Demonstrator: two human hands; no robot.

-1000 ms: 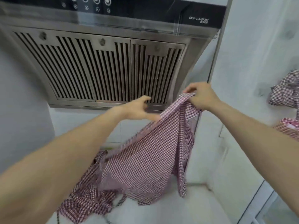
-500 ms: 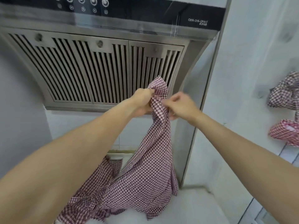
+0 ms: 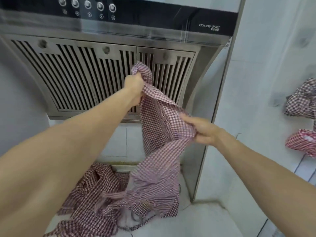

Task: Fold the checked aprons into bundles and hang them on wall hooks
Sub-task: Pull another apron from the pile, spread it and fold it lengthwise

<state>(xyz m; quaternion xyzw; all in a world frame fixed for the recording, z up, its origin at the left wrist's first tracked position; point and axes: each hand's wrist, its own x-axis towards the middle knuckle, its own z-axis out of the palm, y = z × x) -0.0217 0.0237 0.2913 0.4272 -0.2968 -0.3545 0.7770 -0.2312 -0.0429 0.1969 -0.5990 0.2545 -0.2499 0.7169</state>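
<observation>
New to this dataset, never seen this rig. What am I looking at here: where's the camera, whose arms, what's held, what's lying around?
There is no robot. A person wears one wide-angle camera on the head, looking forward and down, so the two bare arms reaching in from the bottom are their own.

The left hand grips a bunched top end of a red checked apron up in front of the range hood. The right hand pinches the same apron lower down, to the side. The rest of the cloth hangs down to the white counter.

More checked aprons lie in a loose heap on that counter, below the hood.

On the white wall at the right edge, two checked bundles hang, one above the other. The hooks themselves are too blurred to make out.
</observation>
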